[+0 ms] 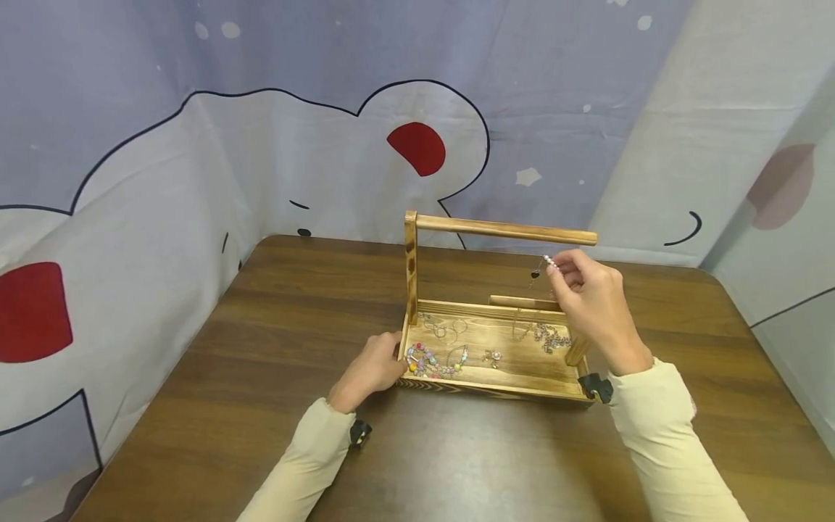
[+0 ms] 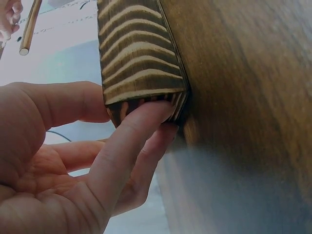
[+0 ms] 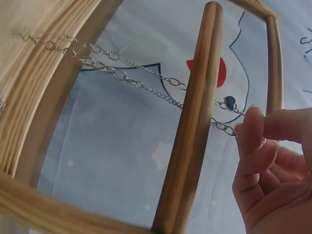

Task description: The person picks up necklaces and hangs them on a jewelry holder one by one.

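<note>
My right hand [image 1: 596,308] pinches a silver chain necklace [image 3: 119,74] between thumb and fingertips, above the right part of a wooden tray [image 1: 522,384]. A dark heart pendant [image 3: 230,103] hangs on the chain just short of the fingertips. In the right wrist view the chain's two strands pass behind a wooden bar [image 3: 192,117] and run back to the tray. With thumb and fingers, my left hand [image 1: 373,366] grips the tray's left end; the left wrist view shows its striped wooden side [image 2: 141,48].
The tray has a raised handle bar [image 1: 505,229] on a left post [image 1: 411,268]. Inside lie a colourful beaded bracelet [image 1: 424,362], a small gold ornament [image 1: 492,357], thin hoops [image 1: 459,326] and bunched silver chain [image 1: 551,339]. A brown table [image 1: 293,312] carries the tray; a patterned curtain [image 1: 313,159] hangs behind.
</note>
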### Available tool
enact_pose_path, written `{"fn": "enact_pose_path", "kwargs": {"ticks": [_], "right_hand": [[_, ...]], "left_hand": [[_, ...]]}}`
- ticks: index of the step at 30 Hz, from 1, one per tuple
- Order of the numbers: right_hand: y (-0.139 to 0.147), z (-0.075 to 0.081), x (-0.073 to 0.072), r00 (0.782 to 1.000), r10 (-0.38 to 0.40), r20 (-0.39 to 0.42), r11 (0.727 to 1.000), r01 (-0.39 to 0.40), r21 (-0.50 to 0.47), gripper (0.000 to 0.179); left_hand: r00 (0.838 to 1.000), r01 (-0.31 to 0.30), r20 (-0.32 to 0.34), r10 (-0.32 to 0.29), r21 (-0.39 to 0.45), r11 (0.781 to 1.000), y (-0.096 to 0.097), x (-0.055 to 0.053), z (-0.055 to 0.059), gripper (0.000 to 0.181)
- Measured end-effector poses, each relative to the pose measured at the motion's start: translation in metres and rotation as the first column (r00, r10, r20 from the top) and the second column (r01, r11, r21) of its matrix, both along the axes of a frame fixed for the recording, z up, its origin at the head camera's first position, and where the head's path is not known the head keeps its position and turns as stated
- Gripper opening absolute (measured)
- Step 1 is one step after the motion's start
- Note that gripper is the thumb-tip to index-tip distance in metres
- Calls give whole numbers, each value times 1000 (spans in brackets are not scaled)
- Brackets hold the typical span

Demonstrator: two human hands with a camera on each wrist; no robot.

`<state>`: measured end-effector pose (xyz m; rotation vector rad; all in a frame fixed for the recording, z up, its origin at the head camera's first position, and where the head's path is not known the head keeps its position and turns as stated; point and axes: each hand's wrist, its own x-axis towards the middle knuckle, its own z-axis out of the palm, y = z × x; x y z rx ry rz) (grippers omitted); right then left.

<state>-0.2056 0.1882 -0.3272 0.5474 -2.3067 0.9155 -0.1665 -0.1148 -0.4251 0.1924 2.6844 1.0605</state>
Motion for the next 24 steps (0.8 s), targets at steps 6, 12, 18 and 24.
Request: {"fn": "enact_pose_path", "kwargs": {"ticks": [6,12,18,24], "right_hand": [[13,-5,-1,999,-46,5,999,46,4,8],[25,-6,-1,996,-88,16,996,88,-2,8],[36,-3,-3,991,-126,35,992,127,-12,11],[44,5,-4,983,-176,56,984,178,-28,14]], "left_hand": [[1000,-6,7,5,8,1000,0,1,2,47],[1000,2,12,-2,22,1000,0,2,3,48],[1000,11,-4,-11,16,1000,0,2,2,47],[1000,9,3,-9,12,1000,-1,2,2,49]]}}
